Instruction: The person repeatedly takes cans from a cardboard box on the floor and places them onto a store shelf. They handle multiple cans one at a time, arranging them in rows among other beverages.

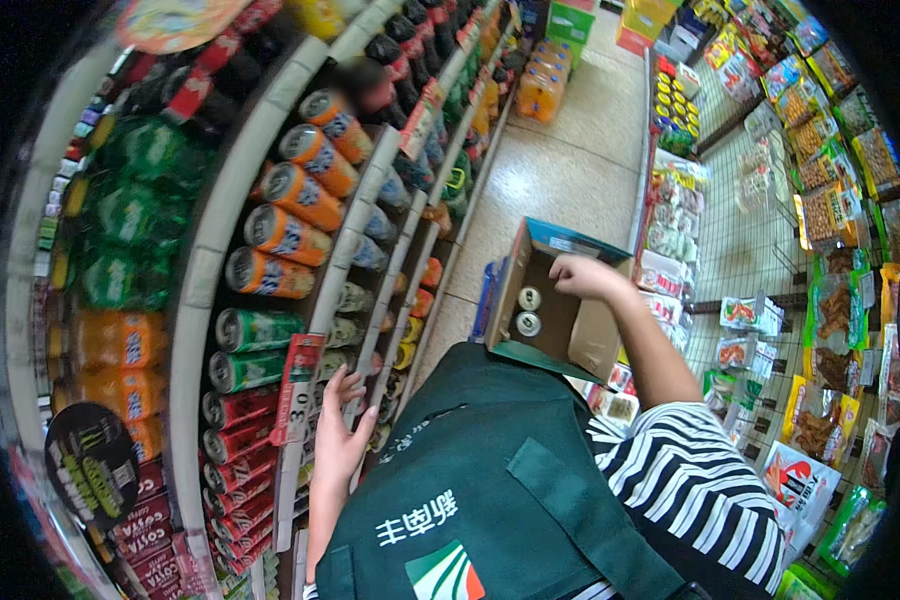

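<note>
My right hand [589, 277] hangs over an open cardboard carton [592, 330] in front of me. Its fingers are curled downward, and whether anything is in them is hidden. Two pale round can tops [529, 311] show side by side at the left of the carton's inside. My left hand [341, 427] is beside the shelf edge at the left, fingers spread and nothing in them. Nearest to it are a red price strip [298, 390] and a shelf with red cans [236, 446], green cans [259, 349] and orange soda cans [292, 225] lined up.
Green bottles [146, 202] and orange bottles [120, 352] fill the far-left shelf. A blue plastic edge [487, 300] shows beside the carton. Along the right, snack packets [825, 217] hang on a wire rack. A pack of orange drink bottles [544, 86] stands on the aisle floor [547, 165].
</note>
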Motion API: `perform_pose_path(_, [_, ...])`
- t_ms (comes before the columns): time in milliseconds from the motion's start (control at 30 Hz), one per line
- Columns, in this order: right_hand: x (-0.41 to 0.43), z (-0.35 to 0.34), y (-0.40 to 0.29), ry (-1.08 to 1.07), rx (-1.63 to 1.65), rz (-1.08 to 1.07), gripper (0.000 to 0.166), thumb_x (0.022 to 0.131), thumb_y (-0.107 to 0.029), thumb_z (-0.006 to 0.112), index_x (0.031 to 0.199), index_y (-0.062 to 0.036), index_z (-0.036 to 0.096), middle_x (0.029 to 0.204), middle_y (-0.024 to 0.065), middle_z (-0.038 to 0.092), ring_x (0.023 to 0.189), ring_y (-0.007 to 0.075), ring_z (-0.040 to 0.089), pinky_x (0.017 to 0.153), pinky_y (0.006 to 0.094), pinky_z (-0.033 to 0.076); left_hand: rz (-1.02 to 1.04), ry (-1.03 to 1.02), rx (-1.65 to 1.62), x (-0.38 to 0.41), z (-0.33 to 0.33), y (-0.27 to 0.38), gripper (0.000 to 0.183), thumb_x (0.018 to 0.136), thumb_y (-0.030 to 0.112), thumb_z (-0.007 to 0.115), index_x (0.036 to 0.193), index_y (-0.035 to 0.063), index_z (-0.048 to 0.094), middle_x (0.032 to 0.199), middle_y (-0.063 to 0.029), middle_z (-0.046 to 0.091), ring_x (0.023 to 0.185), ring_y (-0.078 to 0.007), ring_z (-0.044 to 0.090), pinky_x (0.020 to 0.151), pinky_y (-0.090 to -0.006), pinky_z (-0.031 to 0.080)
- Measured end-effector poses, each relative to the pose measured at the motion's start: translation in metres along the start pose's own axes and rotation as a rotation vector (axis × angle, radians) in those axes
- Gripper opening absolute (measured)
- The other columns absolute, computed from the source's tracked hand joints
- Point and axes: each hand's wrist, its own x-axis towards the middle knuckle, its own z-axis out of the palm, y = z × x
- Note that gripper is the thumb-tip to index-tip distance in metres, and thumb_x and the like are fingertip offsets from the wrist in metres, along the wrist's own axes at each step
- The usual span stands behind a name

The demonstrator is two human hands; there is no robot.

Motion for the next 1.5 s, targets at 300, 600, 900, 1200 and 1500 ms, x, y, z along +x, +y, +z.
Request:
perform_pose_path(300, [0.055, 0.125, 0.061, -0.094, -0.582, -0.066, 0.094, 0.053, -0.021, 0.083, 0.134, -0.0267, 0.037, 0.150, 0.0160, 0.005, 0.137, 0.0426, 0.005, 0.100, 0.0638, 0.028, -0.041, -0.137, 0.191, 0.031, 0.027, 0.033, 0.069, 0.077, 0.006, 0.065, 0.136, 0.0023, 0.030, 0.122, -0.0190, 0.052, 0.105, -0.0270, 0.056, 0.092, -0.0358, 0.043])
perform_pose_path(600, [0.081, 0.143, 0.077, -0.193, -0.538, -0.160, 0.071, 0.056, -0.019, 0.081, 0.121, -0.0141, 0.053, 0.144, 0.0133, 0.024, 0.131, 0.0449, 0.022, 0.094, 0.0453, 0.046, -0.133, -0.160, 0.212, 0.019, 0.043, 0.050, 0.067, 0.077, 0.008, 0.067, 0.134, 0.0021, 0.033, 0.121, -0.0180, 0.053, 0.109, -0.0277, 0.055, 0.095, -0.0363, 0.041])
perform_pose_path(900, [0.040, 0.118, 0.064, 0.164, -0.387, -0.079, 0.064, 0.048, -0.033, 0.081, 0.104, -0.0075, 0.062, 0.135, 0.0219, 0.033, 0.118, 0.0505, 0.032, 0.086, 0.0485, 0.049, -0.029, -0.175, 0.172, 0.023, 0.046, 0.042, 0.053, 0.078, 0.010, 0.066, 0.126, 0.0013, 0.044, 0.117, -0.0189, 0.055, 0.108, -0.0296, 0.055, 0.092, -0.0350, 0.043])
perform_pose_path(1200, [-0.082, 0.021, -0.039, 0.560, -0.239, -0.283, 0.055, 0.043, -0.030, 0.078, 0.091, -0.0069, 0.062, 0.125, 0.0236, 0.038, 0.106, 0.0454, 0.036, 0.087, 0.0520, 0.042, 0.445, -0.295, 0.282, 0.063, 0.061, 0.067, 0.054, 0.077, 0.021, 0.068, 0.124, 0.0034, 0.047, 0.126, -0.0164, 0.050, 0.119, -0.0328, 0.044, 0.101, -0.0408, 0.034])
perform_pose_path(1500, [-0.137, -0.011, -0.220, 0.542, -0.153, -0.769, 0.060, 0.046, -0.034, 0.084, 0.096, -0.0087, 0.063, 0.122, 0.0195, 0.037, 0.108, 0.0415, 0.036, 0.091, 0.0501, 0.038, 0.688, 0.069, 0.021, 0.065, 0.068, 0.077, 0.073, 0.053, 0.021, 0.082, 0.114, 0.0032, 0.045, 0.106, -0.0172, 0.054, 0.100, -0.0367, 0.054, 0.086, -0.0443, 0.043])
